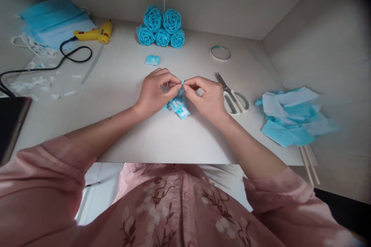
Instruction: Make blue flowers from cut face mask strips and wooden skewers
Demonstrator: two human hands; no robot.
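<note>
Between my fingertips is a small blue piece of mask fabric, mostly hidden by the fingers. My left hand pinches one side of it with thumb and forefinger. From the other side my right hand pinches it too, fingertips almost meeting. Just below the hands, on the table, lies a small heap of cut blue and white fabric pieces. One folded blue piece rests apart, beyond my left hand. Scissors with pale handles lie to the right of my right hand, blades pointing away.
Several rolled blue fabric flowers are stacked at the back. A yellow glue gun with black cord lies left, beside blue face masks and white scraps. A tape roll and blue fabric strips over sticks lie right.
</note>
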